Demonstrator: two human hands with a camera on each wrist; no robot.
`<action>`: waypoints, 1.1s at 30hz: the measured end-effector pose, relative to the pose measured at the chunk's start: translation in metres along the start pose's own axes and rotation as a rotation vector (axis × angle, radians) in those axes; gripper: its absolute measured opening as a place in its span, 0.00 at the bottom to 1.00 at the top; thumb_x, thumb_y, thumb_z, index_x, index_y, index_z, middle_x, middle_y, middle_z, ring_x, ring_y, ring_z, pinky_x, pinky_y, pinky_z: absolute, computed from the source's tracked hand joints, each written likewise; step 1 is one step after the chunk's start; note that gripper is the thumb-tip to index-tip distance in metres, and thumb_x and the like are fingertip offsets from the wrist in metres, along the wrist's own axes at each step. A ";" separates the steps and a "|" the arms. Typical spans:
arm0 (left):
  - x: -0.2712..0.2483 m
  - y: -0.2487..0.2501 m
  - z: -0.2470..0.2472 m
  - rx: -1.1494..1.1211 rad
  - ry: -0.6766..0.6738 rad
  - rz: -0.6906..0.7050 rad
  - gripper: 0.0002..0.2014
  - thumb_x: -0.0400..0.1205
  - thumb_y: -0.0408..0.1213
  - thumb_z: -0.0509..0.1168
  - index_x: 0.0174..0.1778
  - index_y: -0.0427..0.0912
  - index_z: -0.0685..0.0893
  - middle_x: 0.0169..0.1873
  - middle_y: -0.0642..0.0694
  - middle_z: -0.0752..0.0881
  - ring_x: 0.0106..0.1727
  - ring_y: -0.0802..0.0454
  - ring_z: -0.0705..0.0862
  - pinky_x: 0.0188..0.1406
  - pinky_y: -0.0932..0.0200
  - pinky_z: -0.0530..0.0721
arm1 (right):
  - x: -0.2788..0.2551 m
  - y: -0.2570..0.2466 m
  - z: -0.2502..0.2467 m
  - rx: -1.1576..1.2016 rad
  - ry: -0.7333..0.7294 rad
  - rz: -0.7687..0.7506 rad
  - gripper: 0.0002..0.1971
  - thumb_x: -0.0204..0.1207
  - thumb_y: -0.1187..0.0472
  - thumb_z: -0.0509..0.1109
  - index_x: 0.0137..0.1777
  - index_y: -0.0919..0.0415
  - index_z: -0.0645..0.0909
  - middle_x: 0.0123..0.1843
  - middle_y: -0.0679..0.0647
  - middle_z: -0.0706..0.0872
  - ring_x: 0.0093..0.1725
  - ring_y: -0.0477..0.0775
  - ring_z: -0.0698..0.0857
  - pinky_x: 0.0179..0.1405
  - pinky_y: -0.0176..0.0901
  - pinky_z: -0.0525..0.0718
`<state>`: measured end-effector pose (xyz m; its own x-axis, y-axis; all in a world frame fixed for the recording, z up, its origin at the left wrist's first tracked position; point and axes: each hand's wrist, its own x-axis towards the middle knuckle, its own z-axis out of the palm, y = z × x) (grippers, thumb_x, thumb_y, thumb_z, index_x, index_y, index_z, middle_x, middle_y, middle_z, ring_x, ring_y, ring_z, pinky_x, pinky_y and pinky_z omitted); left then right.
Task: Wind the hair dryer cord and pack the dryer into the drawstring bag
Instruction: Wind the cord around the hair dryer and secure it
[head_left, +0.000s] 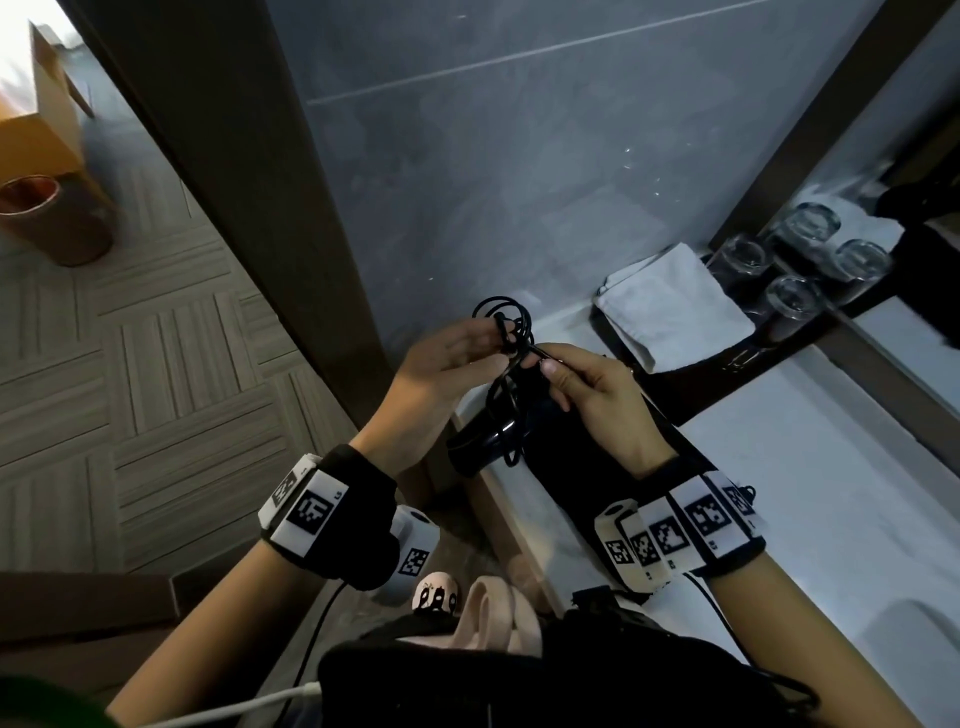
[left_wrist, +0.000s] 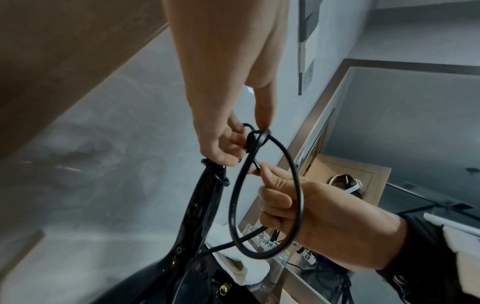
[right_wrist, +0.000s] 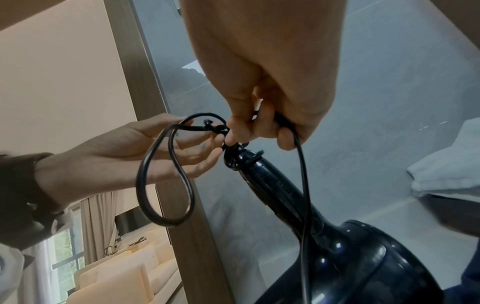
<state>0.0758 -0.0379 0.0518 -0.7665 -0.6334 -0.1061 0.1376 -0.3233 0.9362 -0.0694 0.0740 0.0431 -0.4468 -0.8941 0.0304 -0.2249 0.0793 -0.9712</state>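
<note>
Head view: both hands (head_left: 452, 358) (head_left: 592, 395) pinch looped cord (head_left: 506, 322) above dryer (head_left: 483, 441).

Left hand (left_wrist: 228, 115) pinching cord (left_wrist: 270, 195) loop at top; right hand (left_wrist: 306, 222) gripping cord lower; dryer (left_wrist: 197, 230) hanging beneath.

Below the right hand (head_left: 597, 400), most of the hair dryer (head_left: 483, 441) is hidden in the head view; the right wrist view crops its body at the bottom edge. The cord (right_wrist: 166, 174) vanishes inside that fist, its plug unseen. The glasses (head_left: 810, 254) are blurred.
</note>
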 end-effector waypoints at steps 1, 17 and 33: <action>0.000 0.000 0.000 -0.023 -0.004 0.001 0.17 0.76 0.23 0.68 0.61 0.36 0.82 0.55 0.43 0.88 0.60 0.49 0.85 0.56 0.63 0.82 | -0.001 0.000 0.000 -0.005 0.001 -0.002 0.10 0.83 0.67 0.63 0.56 0.59 0.86 0.24 0.46 0.73 0.27 0.47 0.70 0.33 0.35 0.70; -0.006 -0.007 0.013 0.137 -0.007 0.049 0.22 0.72 0.21 0.73 0.60 0.38 0.78 0.52 0.51 0.86 0.59 0.53 0.85 0.61 0.63 0.82 | -0.005 -0.014 0.005 -0.128 -0.054 -0.055 0.15 0.86 0.65 0.56 0.39 0.52 0.76 0.41 0.50 0.74 0.42 0.44 0.77 0.47 0.29 0.73; 0.003 0.009 0.014 0.545 0.166 0.133 0.12 0.74 0.32 0.75 0.52 0.43 0.88 0.46 0.42 0.83 0.45 0.62 0.84 0.49 0.74 0.80 | -0.012 0.014 -0.019 -0.182 -0.197 -0.033 0.14 0.87 0.63 0.55 0.40 0.58 0.77 0.39 0.63 0.82 0.42 0.57 0.81 0.48 0.46 0.76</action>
<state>0.0656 -0.0328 0.0648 -0.6504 -0.7595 0.0147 -0.1499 0.1473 0.9777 -0.0834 0.0945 0.0339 -0.2636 -0.9646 -0.0023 -0.3967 0.1105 -0.9113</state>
